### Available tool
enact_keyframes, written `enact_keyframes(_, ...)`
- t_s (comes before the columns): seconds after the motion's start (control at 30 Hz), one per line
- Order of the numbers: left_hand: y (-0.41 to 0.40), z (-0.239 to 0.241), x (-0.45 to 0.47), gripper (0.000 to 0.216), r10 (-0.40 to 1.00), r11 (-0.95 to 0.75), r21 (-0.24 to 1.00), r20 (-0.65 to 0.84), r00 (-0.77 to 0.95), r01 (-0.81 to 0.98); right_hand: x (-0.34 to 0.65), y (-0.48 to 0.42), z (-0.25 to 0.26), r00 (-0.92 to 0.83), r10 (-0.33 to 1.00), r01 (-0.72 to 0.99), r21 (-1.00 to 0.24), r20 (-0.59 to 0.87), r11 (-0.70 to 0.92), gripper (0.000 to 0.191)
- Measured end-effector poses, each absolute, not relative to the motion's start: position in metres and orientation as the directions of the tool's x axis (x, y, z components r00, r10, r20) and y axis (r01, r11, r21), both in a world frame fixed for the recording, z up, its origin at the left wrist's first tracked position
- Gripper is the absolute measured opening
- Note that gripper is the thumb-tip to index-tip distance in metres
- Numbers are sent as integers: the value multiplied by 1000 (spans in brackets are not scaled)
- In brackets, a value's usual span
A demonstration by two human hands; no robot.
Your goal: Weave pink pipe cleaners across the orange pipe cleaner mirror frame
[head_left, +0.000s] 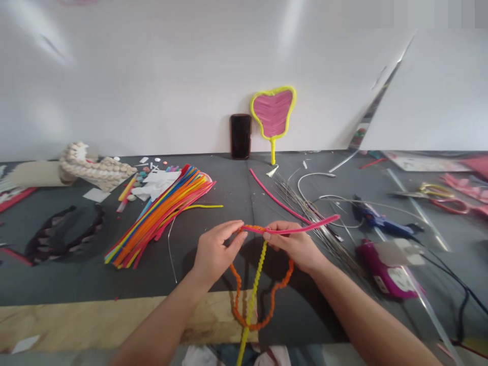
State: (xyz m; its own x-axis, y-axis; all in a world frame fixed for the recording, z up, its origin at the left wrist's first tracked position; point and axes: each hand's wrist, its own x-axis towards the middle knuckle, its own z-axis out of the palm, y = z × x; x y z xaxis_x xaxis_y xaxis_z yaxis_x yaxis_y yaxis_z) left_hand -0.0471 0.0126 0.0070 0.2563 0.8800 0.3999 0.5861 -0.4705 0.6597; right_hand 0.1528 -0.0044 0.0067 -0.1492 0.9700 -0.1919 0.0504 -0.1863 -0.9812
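Note:
My left hand [214,251] pinches the top of an orange pipe-cleaner loop [267,300] that hangs in front of me. Down the middle of the loop runs a yellow pipe-cleaner stem [252,290]. My right hand [295,246] pinches a pink pipe cleaner [305,227] that lies across the loop's top, its free end sticking out to the right. The fingers of both hands are pressed together, almost touching each other above the dark table mat [91,269].
A bundle of coloured pipe cleaners [162,213] lies left of my hands, thin wires [316,218] to the right. A blue glue gun [375,219], a magenta tool [385,272] and scissors [442,198] sit at right. A phone [240,135] and a pink-and-yellow fan shape [273,114] lean on the wall.

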Motion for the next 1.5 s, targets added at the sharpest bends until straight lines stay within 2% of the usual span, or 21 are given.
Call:
enact_keyframes(0.17, 11, 9, -44, 23, 976, -203, 852, 135, 173, 483, 154, -4, 5, -155, 972, 39, -984, -176, -172, 30)
enact_keyframes(0.3, 11, 13, -42, 22, 982, 29, 953, -84, 171, 302, 155, -3, 3, -156, 974, 43, -986, -165, -160, 29)
enact_keyframes(0.43, 14, 15, -41, 24, 952, 218, 971, -233, 200, 97, 155, -3, 4, -158, 974, 61, -986, -161, -154, 29)
enact_keyframes(0.57, 16, 15, -41, 22, 914, 353, 931, -322, 247, -93, 154, -3, 4, -157, 972, 73, -983, -178, -168, 30)
enact_keyframes(0.73, 17, 18, -41, 20, 873, 458, 861, -389, 295, -219, 155, -3, 4, -183, 969, 69, -985, -169, -159, 30)
enact_keyframes(0.87, 19, 19, -42, 22, 867, 480, 836, -407, 287, -266, 157, -4, 5, -266, 947, 27, -983, -180, -179, 35)
enact_keyframes(1.13, 21, 16, -42, 22, 878, 460, 852, -397, 267, -249, 157, -3, 4, -221, 963, -86, -981, -153, -175, 39)
enact_keyframes(1.5, 20, 16, -43, 28, 860, 474, 852, -394, 326, -223, 157, -2, 4, -160, 969, 3, -982, -188, -190, 34)
